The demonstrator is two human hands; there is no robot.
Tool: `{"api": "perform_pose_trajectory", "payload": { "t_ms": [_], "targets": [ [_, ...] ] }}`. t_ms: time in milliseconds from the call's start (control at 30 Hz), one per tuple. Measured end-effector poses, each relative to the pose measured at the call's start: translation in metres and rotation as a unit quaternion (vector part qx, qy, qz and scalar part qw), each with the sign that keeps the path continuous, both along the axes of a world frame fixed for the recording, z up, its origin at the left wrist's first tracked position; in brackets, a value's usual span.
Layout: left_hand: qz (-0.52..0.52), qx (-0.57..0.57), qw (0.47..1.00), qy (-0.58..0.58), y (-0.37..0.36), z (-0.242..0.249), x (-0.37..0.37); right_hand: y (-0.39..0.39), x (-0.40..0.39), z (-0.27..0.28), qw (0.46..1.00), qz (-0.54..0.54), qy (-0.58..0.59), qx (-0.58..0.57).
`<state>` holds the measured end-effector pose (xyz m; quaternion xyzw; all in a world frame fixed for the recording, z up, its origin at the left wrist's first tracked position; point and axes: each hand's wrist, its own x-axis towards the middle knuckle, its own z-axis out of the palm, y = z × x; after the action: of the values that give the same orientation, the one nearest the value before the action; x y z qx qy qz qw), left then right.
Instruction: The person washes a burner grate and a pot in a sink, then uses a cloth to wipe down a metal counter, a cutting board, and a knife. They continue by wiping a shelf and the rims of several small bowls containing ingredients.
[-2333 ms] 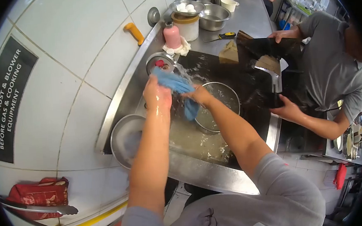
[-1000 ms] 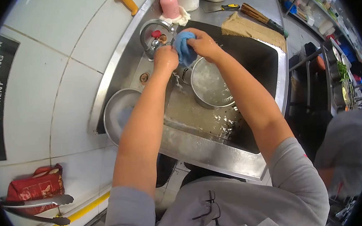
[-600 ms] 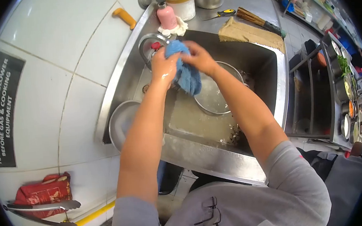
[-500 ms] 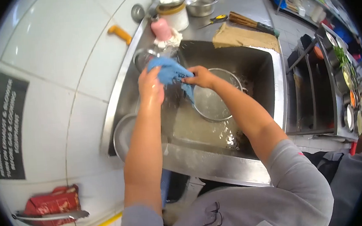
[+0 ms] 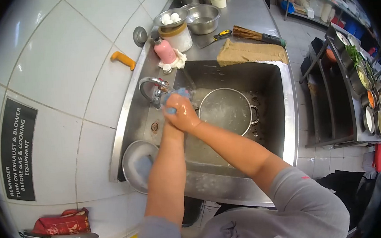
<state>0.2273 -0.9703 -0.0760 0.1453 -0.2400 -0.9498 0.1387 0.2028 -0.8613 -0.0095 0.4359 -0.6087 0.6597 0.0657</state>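
Both my hands meet over the left side of the steel sink (image 5: 289, 103), just below the faucet (image 5: 150, 87). My right hand (image 5: 185, 114) is wrapped over my left hand (image 5: 170, 128), and together they squeeze a wet blue cloth (image 5: 180, 92); only small bits of it show above and below the fingers. A round metal pot (image 5: 228, 109) stands in the sink right beside my hands. It looks wet inside.
A metal lid (image 5: 138, 167) lies on the sink's left ledge. Behind the sink are a pink bottle (image 5: 164, 51), a brown cloth (image 5: 250, 53), a brush (image 5: 257, 36), a knife and steel bowls (image 5: 202, 17). Tiled wall on the left; racks of dishes on the right.
The blue cloth was spread between my hands under the tap; now both hands are closed tightly around it. The co-worker seen earlier at the sink's right side is gone.
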Motion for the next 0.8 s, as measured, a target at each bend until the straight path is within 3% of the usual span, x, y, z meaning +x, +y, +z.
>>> {"api": "perform_pose_trajectory", "payload": {
  "t_ms": [67,167,300,433,500,633,700,733,767,800],
  "targets": [
    [0.019,-0.008,0.999,-0.038,0.001,0.001,-0.005,-0.003,-0.009,0.003,0.999,-0.022,0.001,-0.023],
    [0.048,-0.012,0.994,-0.094,0.006,0.004,-0.009,-0.01,-0.021,0.004,0.998,-0.042,-0.023,0.043],
    [0.078,-0.02,0.986,-0.149,0.016,0.021,-0.01,-0.023,-0.044,-0.004,0.997,-0.069,0.033,0.022],
    [0.113,-0.052,0.978,-0.165,0.039,0.05,0.001,-0.017,-0.066,-0.008,0.981,-0.131,0.08,0.115],
    [0.104,-0.088,0.989,-0.051,0.04,0.056,0.01,-0.01,-0.078,-0.011,0.945,-0.152,0.086,0.276],
    [0.071,0.019,0.997,0.001,0.042,0.102,0.036,0.008,-0.106,-0.036,0.901,-0.17,0.142,0.374],
    [0.057,-0.1,0.991,-0.073,0.023,0.097,0.029,0.012,-0.105,-0.045,0.905,-0.276,-0.011,0.323],
    [0.081,-0.184,0.968,-0.15,0.022,0.093,0.026,0.015,-0.11,-0.041,0.937,-0.184,-0.077,0.287],
    [0.086,-0.182,0.968,-0.149,0.02,0.089,0.024,0.016,-0.106,-0.04,0.938,-0.18,-0.073,0.288],
    [0.061,-0.291,0.936,-0.187,0.02,0.09,0.022,0.022,-0.096,-0.035,0.975,0.006,-0.095,0.202]
  ]
}}
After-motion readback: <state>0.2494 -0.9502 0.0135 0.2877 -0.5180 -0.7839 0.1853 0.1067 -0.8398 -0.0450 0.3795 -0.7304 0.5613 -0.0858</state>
